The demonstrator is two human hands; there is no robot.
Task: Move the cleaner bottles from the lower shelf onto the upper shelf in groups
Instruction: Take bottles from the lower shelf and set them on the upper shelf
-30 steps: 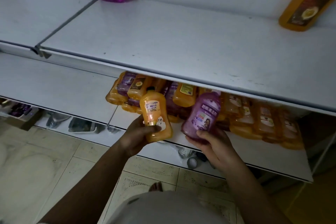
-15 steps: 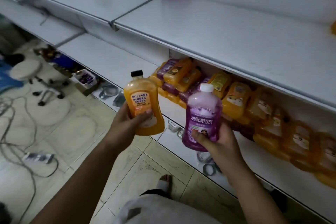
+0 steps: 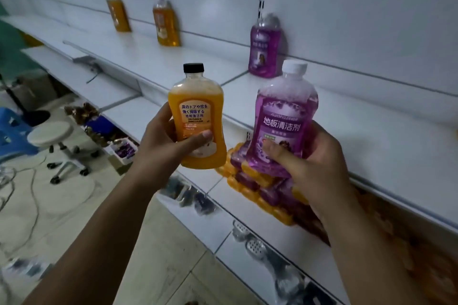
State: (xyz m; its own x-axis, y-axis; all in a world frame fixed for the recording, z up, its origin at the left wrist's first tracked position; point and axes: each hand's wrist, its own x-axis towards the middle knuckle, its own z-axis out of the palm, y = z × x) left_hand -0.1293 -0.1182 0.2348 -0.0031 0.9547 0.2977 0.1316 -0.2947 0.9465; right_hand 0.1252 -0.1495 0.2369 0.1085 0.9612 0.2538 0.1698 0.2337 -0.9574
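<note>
Head view: the left hand (image 3: pixel 168 146) grips an orange bottle (image 3: pixel 198 116) round its lower half, thumb pressed across the label, fingers curled behind. The bottle is upright with a black cap, in the air in front of the upper shelf (image 3: pixel 359 141) and about level with its front edge. The right hand (image 3: pixel 319 168) clasps a purple bottle (image 3: pixel 282 116) with a white cap, thumb on the front and fingers wrapped round the far side. This bottle is also upright, its base just below the upper shelf's edge and its cap above it. The two held bottles are side by side, apart.

Three more bottles stand on the upper shelf against its back wall: a far orange bottle (image 3: pixel 117 13), a second orange bottle (image 3: pixel 166 25) and a standing purple bottle (image 3: pixel 265 52).

Under the upper shelf, on the lower shelf (image 3: pixel 128 106), a pile (image 3: pixel 257 188) of orange and purple bottles lies on its side, partly hidden by the right hand. A white stool (image 3: pixel 53 134) stands on the floor, well out from the upper shelf.
</note>
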